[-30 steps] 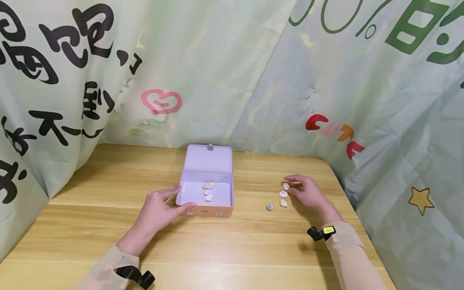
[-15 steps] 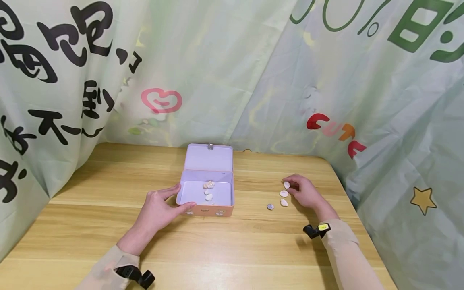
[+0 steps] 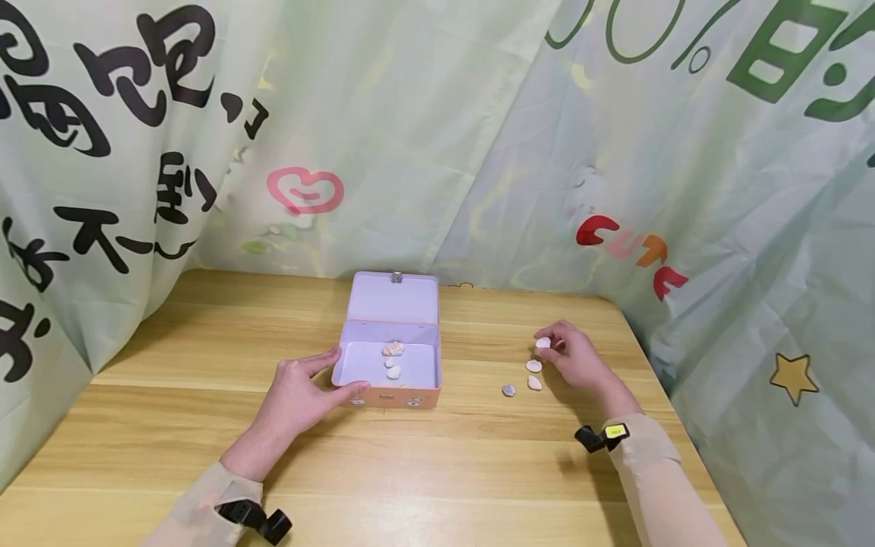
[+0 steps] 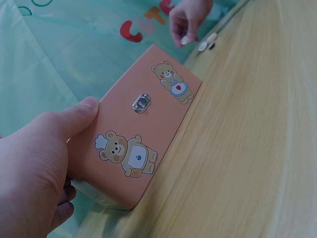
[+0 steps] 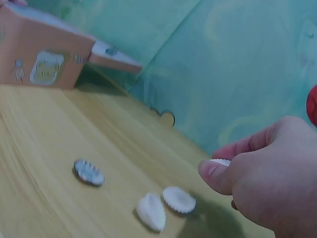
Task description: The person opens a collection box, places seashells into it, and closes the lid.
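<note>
An orange tin box [image 3: 403, 398] with a lilac inside stands with its lid up; bear pictures and a metal clasp plate mark its front in the left wrist view. Several pale seashells [image 3: 393, 373] lie inside. My left hand [image 3: 299, 399] grips its near left corner, thumb at the front edge and fingers along the left side. Over on the right, my right hand [image 3: 581, 361] pinches a white seashell [image 3: 543, 343] between thumb and fingers, above the table. Below that hand lie two white seashells [image 5: 151, 212] and a darker ridged seashell [image 5: 88, 172].
The wooden table [image 3: 437, 471] carries the box and shells. A pale printed curtain [image 3: 410, 152] hangs along its back and both sides. Each wrist wears a small black camera [image 3: 254, 520] over a beige sleeve.
My right thumb and fingers have closed on the farthest white seashell and raised it slightly off the table. My left hand and the tin box have stayed in place.
</note>
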`<state>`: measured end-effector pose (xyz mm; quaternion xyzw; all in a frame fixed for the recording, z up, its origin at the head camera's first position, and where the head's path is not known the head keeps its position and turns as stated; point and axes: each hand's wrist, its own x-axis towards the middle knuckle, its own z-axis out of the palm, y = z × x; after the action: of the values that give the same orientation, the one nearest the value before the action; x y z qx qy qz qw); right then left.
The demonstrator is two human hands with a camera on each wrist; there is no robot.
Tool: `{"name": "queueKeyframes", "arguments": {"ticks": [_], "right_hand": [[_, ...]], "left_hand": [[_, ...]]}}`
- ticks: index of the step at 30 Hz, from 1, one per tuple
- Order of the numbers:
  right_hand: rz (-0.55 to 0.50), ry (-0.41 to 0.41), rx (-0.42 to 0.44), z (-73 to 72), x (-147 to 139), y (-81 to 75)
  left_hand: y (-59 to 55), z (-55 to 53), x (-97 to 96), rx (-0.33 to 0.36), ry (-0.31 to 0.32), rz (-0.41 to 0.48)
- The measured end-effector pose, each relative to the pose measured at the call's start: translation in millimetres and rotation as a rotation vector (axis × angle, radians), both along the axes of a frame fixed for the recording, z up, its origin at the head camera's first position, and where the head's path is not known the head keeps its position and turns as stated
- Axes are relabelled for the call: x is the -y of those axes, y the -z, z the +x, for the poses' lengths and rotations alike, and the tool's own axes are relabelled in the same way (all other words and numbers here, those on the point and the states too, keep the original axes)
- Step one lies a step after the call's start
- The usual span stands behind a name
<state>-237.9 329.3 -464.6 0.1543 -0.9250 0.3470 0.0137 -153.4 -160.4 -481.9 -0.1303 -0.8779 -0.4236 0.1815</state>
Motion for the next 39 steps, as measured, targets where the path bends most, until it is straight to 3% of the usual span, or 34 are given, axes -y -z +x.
{"name": "queueKeyframes", "arguments": {"ticks": [6,11,20,33,39], "right_hand": [[-0.030,-0.055,-0.049,4.7,14.1,-18.3],[-0.051,-0.087,-0.037,8.8,30.1,-33.0],[-0.104,-0.161,-0.088,13.0,66.7,-50.5],[-0.183,-0.311,-0.143,13.2,128.9,-56.0],[-0.205,-0.340,-0.131,14.2,152.2,-54.0]], "left_hand": [[-0.9,0.5,-0.2,0.001,0.000,0.001],[-1.4,1.0,-0.5,0.005,0.000,-0.005],[-1.1,0.8,0.4,0.003,0.005,-0.009],[-1.1,0.1,0.1,-0.001,0.007,-0.013],[-1.1,0.6,0.2,-0.008,0.006,-0.009]]}}
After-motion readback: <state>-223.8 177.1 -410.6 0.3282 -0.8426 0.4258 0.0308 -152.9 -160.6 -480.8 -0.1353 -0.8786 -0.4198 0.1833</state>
